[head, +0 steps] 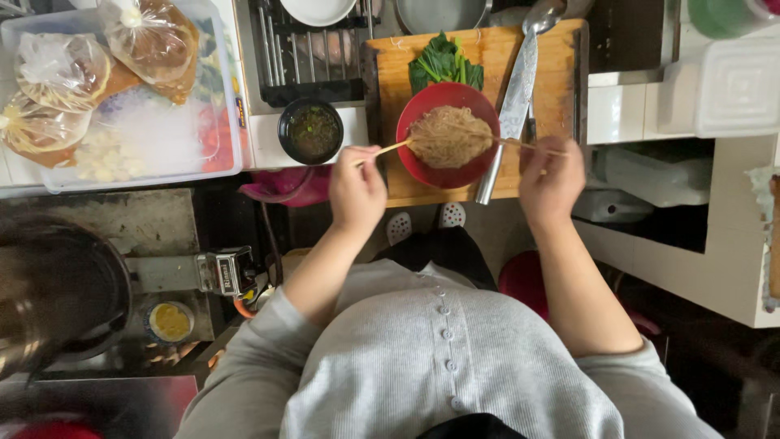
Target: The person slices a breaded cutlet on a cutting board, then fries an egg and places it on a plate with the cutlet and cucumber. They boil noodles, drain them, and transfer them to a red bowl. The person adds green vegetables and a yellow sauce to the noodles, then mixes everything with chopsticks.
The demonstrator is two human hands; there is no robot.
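Observation:
A red bowl (422, 167) of pale brown noodles (449, 136) sits on a wooden cutting board (552, 65). My left hand (356, 191) grips one wooden chopstick (388, 149) whose tip reaches the noodles from the left. My right hand (552, 175) grips another chopstick (528, 146) that enters the noodles from the right. Green leaves (443, 61) lie just behind the bowl. A large cleaver (515, 106) rests on the board to the bowl's right, handle toward me.
A small black bowl (310, 130) of dark sauce stands left of the board. A clear tub (122, 122) with bagged food is at far left. A big dark pot (57, 293) is at lower left. White containers (731, 85) stand at right.

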